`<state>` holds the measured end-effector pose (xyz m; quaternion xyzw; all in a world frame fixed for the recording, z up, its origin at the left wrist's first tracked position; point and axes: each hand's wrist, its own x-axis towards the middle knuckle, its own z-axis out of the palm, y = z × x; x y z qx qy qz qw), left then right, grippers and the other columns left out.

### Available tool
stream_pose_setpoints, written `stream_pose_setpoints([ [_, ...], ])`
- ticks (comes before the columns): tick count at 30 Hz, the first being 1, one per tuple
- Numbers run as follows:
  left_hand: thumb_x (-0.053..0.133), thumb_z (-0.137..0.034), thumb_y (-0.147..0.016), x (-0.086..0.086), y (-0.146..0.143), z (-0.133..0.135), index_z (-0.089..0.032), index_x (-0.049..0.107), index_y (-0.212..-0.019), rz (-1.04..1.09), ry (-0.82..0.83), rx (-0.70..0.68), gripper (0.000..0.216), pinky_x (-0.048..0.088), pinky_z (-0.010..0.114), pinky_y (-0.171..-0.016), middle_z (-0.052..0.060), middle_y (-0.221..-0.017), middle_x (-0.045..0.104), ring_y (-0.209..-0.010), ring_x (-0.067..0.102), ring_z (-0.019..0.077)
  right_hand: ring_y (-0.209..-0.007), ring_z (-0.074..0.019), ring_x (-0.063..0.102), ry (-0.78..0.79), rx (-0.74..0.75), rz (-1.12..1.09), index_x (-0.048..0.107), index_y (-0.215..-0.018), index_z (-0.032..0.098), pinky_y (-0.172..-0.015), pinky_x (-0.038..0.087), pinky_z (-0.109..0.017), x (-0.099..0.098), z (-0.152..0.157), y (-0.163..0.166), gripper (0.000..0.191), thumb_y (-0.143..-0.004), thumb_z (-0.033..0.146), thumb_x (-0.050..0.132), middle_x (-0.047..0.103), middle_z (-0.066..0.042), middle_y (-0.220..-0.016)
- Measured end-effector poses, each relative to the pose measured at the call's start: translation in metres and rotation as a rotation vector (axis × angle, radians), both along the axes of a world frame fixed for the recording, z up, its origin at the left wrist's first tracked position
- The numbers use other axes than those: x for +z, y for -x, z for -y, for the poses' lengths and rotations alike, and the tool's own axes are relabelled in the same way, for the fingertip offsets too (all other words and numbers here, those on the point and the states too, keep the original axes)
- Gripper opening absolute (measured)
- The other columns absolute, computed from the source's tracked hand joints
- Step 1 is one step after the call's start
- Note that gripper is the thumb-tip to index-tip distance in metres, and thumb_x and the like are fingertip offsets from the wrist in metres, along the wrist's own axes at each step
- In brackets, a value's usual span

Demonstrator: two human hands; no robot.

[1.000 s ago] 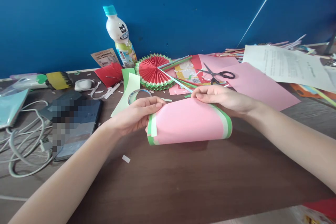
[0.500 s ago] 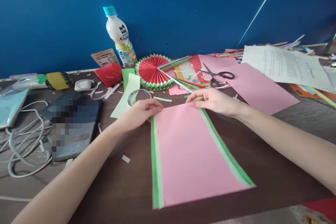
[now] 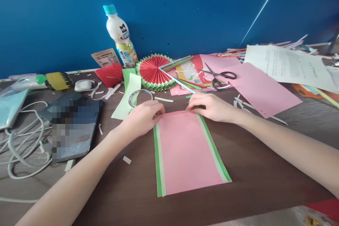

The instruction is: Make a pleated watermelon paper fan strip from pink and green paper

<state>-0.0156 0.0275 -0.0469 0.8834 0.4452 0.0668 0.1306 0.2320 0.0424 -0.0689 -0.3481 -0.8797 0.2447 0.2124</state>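
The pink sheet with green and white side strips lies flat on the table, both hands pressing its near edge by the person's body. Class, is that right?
Not quite. In the head view the left hand and right hand press the far edge of the pink sheet, the end toward the wall. The rest stands: it lies flat on the table.

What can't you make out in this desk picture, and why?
Head view only:
- Phone: screen pixelated, unreadable.
- Pink sheet: far edge hidden under the left hand and right hand.
- Printed paper: text too small.
- Bottle: label too small to read.
- Cable: cut off by the left edge.
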Motion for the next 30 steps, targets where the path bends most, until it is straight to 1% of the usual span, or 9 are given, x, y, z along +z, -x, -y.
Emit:
stream_pose_setpoints([
  [5,0.045,-0.011,-0.078,-0.001,0.002,0.000,-0.018,0.057,-0.078,-0.034,-0.029,-0.022,0.014,0.041,0.029,-0.068,0.003,-0.081,0.059,-0.080,0.055,0.0180,-0.081,-0.0173,0.057,-0.020,0.043,0.034,0.067,-0.088,0.018,-0.073,0.043,-0.031,0.000,-0.001,-0.003,0.021,-0.085,0.017,0.046,0.060,-0.007,-0.088],
  [8,0.045,-0.011,-0.080,-0.002,0.005,-0.002,-0.018,0.058,-0.078,-0.041,-0.050,-0.080,0.015,0.041,0.028,-0.069,0.003,-0.083,0.059,-0.082,0.054,0.0179,-0.078,-0.0168,0.056,-0.046,0.061,0.051,0.066,-0.085,0.017,-0.071,0.043,-0.030,-0.001,0.000,-0.003,0.022,-0.086,0.015,0.044,0.057,-0.006,-0.084],
  [12,0.042,-0.012,-0.083,-0.005,0.010,-0.006,-0.018,0.060,-0.080,-0.015,-0.085,-0.184,0.019,0.041,0.027,-0.070,0.003,-0.084,0.059,-0.083,0.054,0.0166,-0.075,-0.0162,0.053,-0.115,0.100,0.076,0.066,-0.087,0.015,-0.067,0.043,-0.028,-0.001,0.001,-0.003,0.025,-0.088,0.015,0.041,0.054,-0.007,-0.080],
  [17,0.039,-0.013,-0.085,-0.008,0.014,-0.007,-0.019,0.062,-0.084,-0.009,-0.128,-0.217,0.023,0.041,0.027,-0.072,0.003,-0.085,0.059,-0.084,0.054,0.0162,-0.074,-0.0168,0.049,-0.236,0.133,0.117,0.066,-0.097,0.014,-0.064,0.042,-0.028,-0.004,0.002,-0.004,0.031,-0.089,0.013,0.036,0.051,-0.007,-0.077],
  [20,0.037,-0.016,-0.088,-0.010,0.016,-0.006,-0.019,0.063,-0.091,0.002,-0.118,-0.224,0.025,0.042,0.027,-0.073,0.004,-0.087,0.060,-0.085,0.054,0.0163,-0.072,-0.0166,0.047,-0.299,0.161,0.138,0.066,-0.105,0.016,-0.063,0.041,-0.028,-0.007,0.001,-0.006,0.039,-0.089,0.009,0.031,0.049,-0.006,-0.075],
  [23,0.037,-0.016,-0.089,-0.011,0.016,-0.005,-0.021,0.061,-0.109,0.014,-0.115,-0.219,0.031,0.041,0.027,-0.075,0.004,-0.090,0.060,-0.088,0.053,0.0165,-0.072,-0.0166,0.044,-0.350,0.179,0.143,0.065,-0.109,0.019,-0.062,0.040,-0.028,-0.010,0.001,-0.007,0.042,-0.089,0.008,0.030,0.048,-0.006,-0.074],
  [25,0.038,-0.015,-0.089,-0.012,0.016,-0.004,-0.022,0.059,-0.116,0.006,-0.126,-0.230,0.035,0.041,0.027,-0.073,0.004,-0.089,0.059,-0.086,0.053,0.0164,-0.072,-0.0164,0.044,-0.376,0.184,0.156,0.063,-0.113,0.020,-0.063,0.039,-0.028,-0.011,0.000,-0.007,0.042,-0.089,0.007,0.031,0.049,-0.006,-0.075],
  [27,0.038,-0.014,-0.089,-0.012,0.016,-0.004,-0.024,0.060,-0.116,-0.007,-0.146,-0.251,0.036,0.041,0.026,-0.070,0.004,-0.084,0.057,-0.082,0.052,0.0160,-0.072,-0.0161,0.043,-0.403,0.187,0.175,0.061,-0.115,0.021,-0.065,0.039,-0.029,-0.012,0.001,-0.007,0.044,-0.088,0.005,0.031,0.048,-0.005,-0.076],
  [30,0.037,-0.011,-0.088,-0.012,0.015,-0.004,-0.026,0.063,-0.113,-0.019,-0.194,-0.277,0.039,0.039,0.025,-0.067,0.003,-0.079,0.056,-0.076,0.050,0.0149,-0.072,-0.0159,0.042,-0.440,0.199,0.196,0.063,-0.113,0.022,-0.066,0.038,-0.029,-0.012,0.001,-0.008,0.048,-0.084,0.000,0.031,0.047,-0.005,-0.076],
])
